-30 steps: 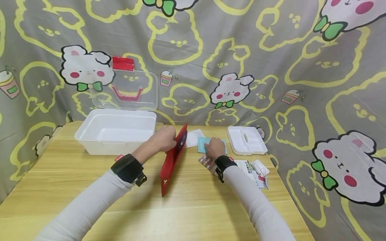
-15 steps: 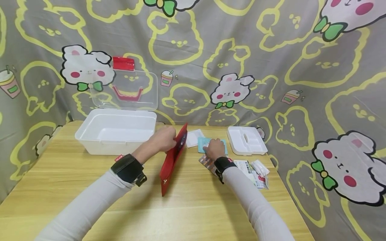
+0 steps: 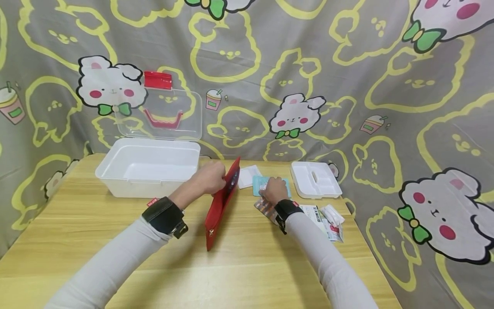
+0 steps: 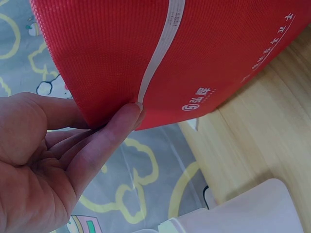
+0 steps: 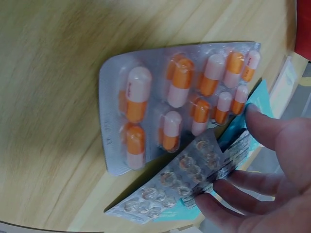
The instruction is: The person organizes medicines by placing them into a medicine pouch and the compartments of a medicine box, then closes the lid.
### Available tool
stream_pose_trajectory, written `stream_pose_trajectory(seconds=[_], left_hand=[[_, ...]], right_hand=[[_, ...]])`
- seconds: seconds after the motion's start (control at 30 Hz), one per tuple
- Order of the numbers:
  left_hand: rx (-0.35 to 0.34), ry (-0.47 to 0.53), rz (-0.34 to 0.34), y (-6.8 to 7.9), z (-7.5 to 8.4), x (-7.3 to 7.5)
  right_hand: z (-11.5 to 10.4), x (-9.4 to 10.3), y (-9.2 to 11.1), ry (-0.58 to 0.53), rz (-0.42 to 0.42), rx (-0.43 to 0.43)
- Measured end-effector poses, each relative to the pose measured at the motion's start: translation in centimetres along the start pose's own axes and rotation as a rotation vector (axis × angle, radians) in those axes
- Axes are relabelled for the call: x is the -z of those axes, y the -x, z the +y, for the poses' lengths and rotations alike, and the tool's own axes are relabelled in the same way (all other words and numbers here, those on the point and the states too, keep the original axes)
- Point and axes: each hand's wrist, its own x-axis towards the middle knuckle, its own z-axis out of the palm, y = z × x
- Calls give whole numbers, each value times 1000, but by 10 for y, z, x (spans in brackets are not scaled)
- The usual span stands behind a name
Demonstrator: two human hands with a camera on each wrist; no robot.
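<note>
My left hand (image 3: 211,178) pinches the upper edge of a red zip pouch (image 3: 220,208), thumb on one face and fingers behind. The pouch stands on edge on the table; white lettering and a pale strip show on its red fabric (image 4: 116,48) in the left wrist view. My right hand (image 3: 275,191) reaches down over a teal packet (image 3: 256,180). Its thumb and fingers are around the end of a clear-domed blister pack (image 5: 167,187), which is tilted. Beside that lies a blister pack of orange-and-white capsules (image 5: 180,94), close to the thumb tip.
A white lidded box (image 3: 144,189) stands open at the back left, its clear lid (image 3: 189,113) raised. A white divided tray (image 3: 302,184) sits back right. Printed packets (image 3: 313,215) and a white wrapped bundle (image 3: 332,214) lie right of my right wrist. A white packet (image 3: 247,180) lies behind the pouch.
My right thumb has shifted slightly toward me, and a pale speckled patch shows beside it. The left hand and red pouch have stayed in place.
</note>
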Motion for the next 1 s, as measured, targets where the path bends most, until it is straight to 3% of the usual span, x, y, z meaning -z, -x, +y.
stream_pose_trajectory(seconds=[0.63, 1.0], left_hand=[[0, -5, -2, -1, -1, 0], [-8, -8, -2, -2, 0, 0]], right_hand=[[-1, 8, -1, -20, -31, 37], [1, 8, -4, -29, -35, -9]])
